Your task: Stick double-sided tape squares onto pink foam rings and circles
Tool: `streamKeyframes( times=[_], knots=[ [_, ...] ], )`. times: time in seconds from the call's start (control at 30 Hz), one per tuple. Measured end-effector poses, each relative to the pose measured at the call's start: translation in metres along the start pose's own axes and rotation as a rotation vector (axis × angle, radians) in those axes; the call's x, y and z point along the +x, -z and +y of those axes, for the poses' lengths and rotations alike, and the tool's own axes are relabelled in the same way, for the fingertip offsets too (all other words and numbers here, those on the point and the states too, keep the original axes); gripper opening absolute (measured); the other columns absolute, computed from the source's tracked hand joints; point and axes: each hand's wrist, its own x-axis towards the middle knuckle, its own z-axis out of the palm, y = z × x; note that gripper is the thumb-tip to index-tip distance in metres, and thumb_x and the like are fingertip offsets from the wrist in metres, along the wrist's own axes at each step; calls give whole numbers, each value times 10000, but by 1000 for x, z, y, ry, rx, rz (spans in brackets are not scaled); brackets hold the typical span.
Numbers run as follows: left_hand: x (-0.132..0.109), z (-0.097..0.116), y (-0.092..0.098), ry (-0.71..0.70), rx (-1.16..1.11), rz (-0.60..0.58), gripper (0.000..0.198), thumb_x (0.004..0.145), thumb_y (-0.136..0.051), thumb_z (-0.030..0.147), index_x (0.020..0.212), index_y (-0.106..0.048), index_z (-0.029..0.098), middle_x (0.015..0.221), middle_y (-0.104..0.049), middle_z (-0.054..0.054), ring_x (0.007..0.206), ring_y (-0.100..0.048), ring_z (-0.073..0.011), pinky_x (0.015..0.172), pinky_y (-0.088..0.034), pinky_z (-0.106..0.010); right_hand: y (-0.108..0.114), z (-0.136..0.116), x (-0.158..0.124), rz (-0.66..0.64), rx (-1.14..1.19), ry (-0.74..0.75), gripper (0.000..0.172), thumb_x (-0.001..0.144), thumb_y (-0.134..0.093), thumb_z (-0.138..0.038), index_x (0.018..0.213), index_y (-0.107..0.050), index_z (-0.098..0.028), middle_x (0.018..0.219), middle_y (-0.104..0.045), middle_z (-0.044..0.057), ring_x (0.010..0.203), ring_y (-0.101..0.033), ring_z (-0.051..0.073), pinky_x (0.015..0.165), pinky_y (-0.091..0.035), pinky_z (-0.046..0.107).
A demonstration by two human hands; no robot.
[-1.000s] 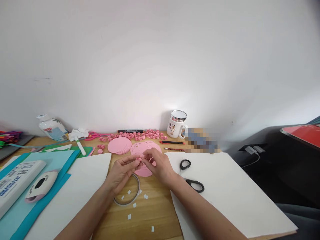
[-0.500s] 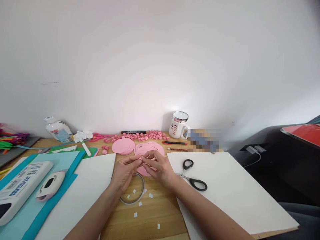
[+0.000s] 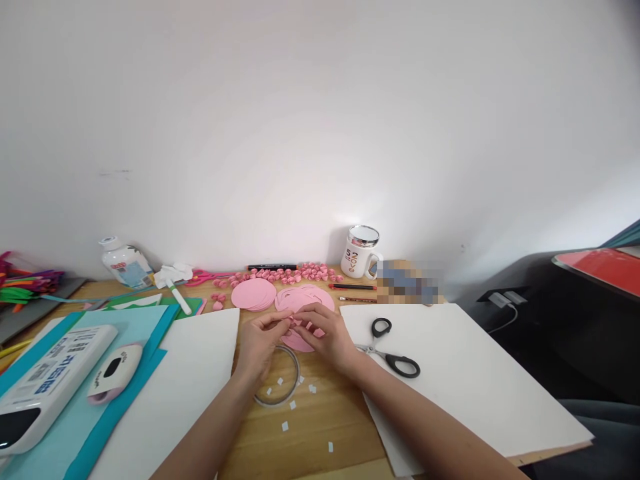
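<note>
My left hand and my right hand meet at the fingertips over the middle of the table. Both are closed in a pinch on a small piece of pink paper, mostly covered by the fingers. Behind them lie loose pink paper circles, with a neater stack of pink circles to the left. Just below my left hand a roll of tape lies flat, with several small white paper bits in and around it. Many small rolled pink paper flowers line the back.
Black-handled scissors rest on the white sheet at right. A white mug stands by the wall. At left are a white bottle, a white-and-green pen, a white box and a correction-tape-like dispenser.
The whole view has shifted a little, so the table things appear slightly further right. Both hands keep their pinch on the pink paper, with only slight finger movement.
</note>
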Motion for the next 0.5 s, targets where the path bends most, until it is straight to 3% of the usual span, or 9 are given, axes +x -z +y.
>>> streamKeyframes(
  times=[0.1,0.2,0.33,0.5],
  knots=[
    [1,-3,1,-53,107,53,173,536,-692,170,704,-706,128,736,-702,-68,662,-613,-163,605,-469,-241,-3,-1,-1,-10,-26,54,195,777,-521,-181,954,-596,-215,872,-592,56,682,-577,111,536,-488,205],
    [1,-3,2,-57,159,33,196,545,-682,174,733,-697,118,759,-697,-75,674,-619,-172,595,-470,-240,-4,-2,0,4,-39,77,204,778,-488,-138,945,-585,-205,898,-579,65,748,-575,122,588,-495,216],
    [1,0,3,-9,79,-6,319,530,-703,166,843,-662,117,660,-668,-34,595,-616,-159,541,-466,-239,-3,-1,5,-53,-108,143,198,762,-448,-75,858,-573,-195,898,-571,64,825,-563,137,668,-485,248],
    [4,7,4,4,32,6,313,512,-732,169,810,-655,111,653,-675,-42,571,-612,-144,578,-478,-247,-1,3,16,-152,-169,235,177,761,-448,-61,823,-561,-184,875,-573,57,787,-550,126,669,-466,231]
  ],
)
